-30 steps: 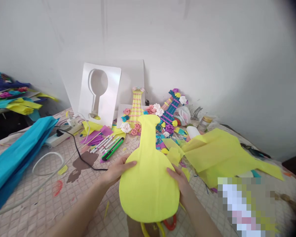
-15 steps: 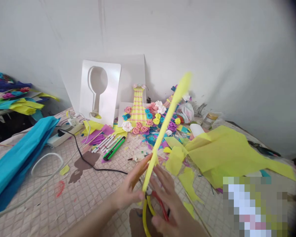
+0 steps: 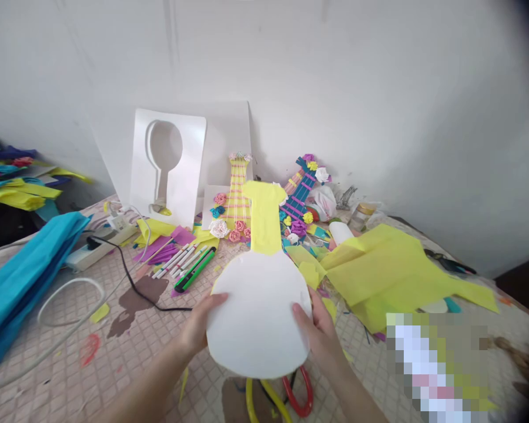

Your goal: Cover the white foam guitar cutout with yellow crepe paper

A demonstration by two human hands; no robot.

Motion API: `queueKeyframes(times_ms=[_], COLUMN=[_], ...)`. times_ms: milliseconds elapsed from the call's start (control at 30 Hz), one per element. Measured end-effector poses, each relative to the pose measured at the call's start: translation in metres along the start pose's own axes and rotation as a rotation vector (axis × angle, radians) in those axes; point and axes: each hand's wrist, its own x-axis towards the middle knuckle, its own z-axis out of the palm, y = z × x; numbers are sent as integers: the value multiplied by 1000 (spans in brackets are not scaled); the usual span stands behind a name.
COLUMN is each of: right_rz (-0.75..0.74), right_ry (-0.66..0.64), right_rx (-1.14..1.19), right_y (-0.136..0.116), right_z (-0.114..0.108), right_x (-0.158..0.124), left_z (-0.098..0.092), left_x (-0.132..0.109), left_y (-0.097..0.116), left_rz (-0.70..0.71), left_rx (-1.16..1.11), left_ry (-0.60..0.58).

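A guitar-shaped board (image 3: 259,317) is held up over the table, its round white body facing me. Yellow paper covers its neck (image 3: 265,220), which points away toward the wall. My left hand (image 3: 200,323) grips the body's left edge, thumb on the white face. On the opposite edge, my right hand (image 3: 322,329) pinches in the same way; the fingers behind are partly hidden. Below the board, a yellow handle (image 3: 274,399) and a red handle (image 3: 307,392) of tools lie on the table, their other ends hidden.
Flower-trimmed guitar shapes, yellow (image 3: 238,202) and blue (image 3: 300,191), lean at the back beside a white board with a cutout (image 3: 190,176). A green utility knife (image 3: 196,270), a power strip (image 3: 99,247), cables, blue paper (image 3: 30,276) and yellow sheets (image 3: 379,270) lie around.
The board was seen edge-on with its yellow side slanting up right. It has turned so its white body faces me, and my hands have moved apart to its two edges.
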Motion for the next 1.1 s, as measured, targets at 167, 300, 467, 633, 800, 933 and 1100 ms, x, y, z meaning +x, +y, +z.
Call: queueKeyframes(times_ms=[167, 300, 467, 633, 800, 933, 1100], right_rz=[12, -45, -108, -49, 54, 43, 34], right_ry=[-76, -50, 103, 279, 269, 265, 226], right_rx=[52, -198, -564, -858, -1014, -1082, -1148], right_y=[-3, -1, 1, 9, 20, 13, -10], right_z=[9, 6, -23, -61, -63, -58, -72], right_x=[-3, 2, 18, 42, 66, 82, 112], left_z=[-9, -18, -30, -39, -39, -36, -38], left_x=[12, 16, 21, 27, 25, 20, 15], left_y=[15, 32, 45, 44, 44, 49, 61], left_rz=[249, 360, 443, 475, 446, 443, 430], left_rx=[124, 63, -33, -74, -102, -136, -168], left_ry=[45, 112, 124, 139, 165, 176, 229])
